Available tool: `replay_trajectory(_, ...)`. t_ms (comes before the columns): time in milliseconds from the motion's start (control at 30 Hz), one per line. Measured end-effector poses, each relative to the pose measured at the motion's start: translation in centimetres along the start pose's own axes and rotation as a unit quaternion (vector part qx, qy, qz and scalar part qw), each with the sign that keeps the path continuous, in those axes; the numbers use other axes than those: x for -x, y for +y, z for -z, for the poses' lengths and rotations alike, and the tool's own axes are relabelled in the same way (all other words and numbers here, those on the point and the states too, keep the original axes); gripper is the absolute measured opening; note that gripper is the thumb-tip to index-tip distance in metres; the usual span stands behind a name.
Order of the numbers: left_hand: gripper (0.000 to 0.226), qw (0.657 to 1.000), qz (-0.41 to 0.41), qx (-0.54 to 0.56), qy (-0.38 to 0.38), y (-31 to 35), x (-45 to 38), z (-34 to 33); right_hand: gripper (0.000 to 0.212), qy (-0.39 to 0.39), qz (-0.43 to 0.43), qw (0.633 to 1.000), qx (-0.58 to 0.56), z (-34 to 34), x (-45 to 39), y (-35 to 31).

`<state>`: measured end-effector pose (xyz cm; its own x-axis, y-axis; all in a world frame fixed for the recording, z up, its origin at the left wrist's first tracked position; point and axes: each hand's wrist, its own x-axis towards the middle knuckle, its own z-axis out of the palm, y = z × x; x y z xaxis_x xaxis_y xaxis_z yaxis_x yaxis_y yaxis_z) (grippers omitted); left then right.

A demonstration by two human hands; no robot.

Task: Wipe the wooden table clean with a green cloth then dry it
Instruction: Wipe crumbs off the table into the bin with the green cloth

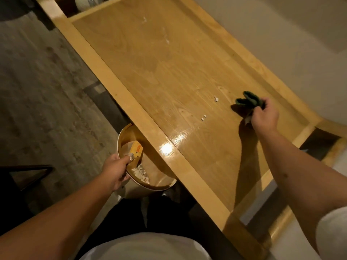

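Wooden table: a long top with a pale border frame, running from the near right to the far left of the head view, set against a light wall on its far side. A bright glare sits on the near edge, and the surface beside it looks glossy. Green cloth: bunched and held by the right hand, whose fingers are curled around it; the cloth touches the tabletop toward the table's right end. White crumbs lie on the wood just left of the cloth, with two more bits a little nearer the front edge. Pale smears mark the far part of the top. Left hand: grips the rim of a round wooden bin held just below the table's front edge. Inside the bin lie a yellow packet and a heap of white scraps. Below, the person's white shirt and dark trousers are visible; a grey patterned floor lies to the left.
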<state>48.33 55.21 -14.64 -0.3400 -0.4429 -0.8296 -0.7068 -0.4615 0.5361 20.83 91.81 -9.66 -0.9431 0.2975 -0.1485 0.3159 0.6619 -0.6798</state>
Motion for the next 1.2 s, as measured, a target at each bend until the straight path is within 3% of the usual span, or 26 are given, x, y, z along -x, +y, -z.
replay_trajectory(67,0.012,1.0,0.007,0.002,-0.003,-0.2,-0.3,0.1,0.029,-0.024,0.048,0.995,0.085,-0.8,-2.4,2.0)
replay_trajectory(167,0.01,1.0,0.002,0.005,-0.003,-0.9,-0.9,0.2,0.076,-0.149,0.102,0.931,0.317,-2.6,-4.1,4.0)
replay_trajectory(233,0.008,1.0,0.003,0.004,0.002,-0.9,-1.3,0.2,0.093,-0.18,0.111,0.908,0.363,-3.1,-5.1,3.9)
replay_trajectory(600,0.011,1.0,0.007,-0.007,-0.004,0.5,-0.4,-0.8,0.097,-0.218,0.129,0.896,0.364,-3.0,-5.3,3.3)
replay_trajectory(1200,0.001,0.999,-0.003,-0.028,0.019,1.7,0.3,-1.4,0.104,-0.266,0.243,0.852,0.379,-7.5,2.0,1.2)
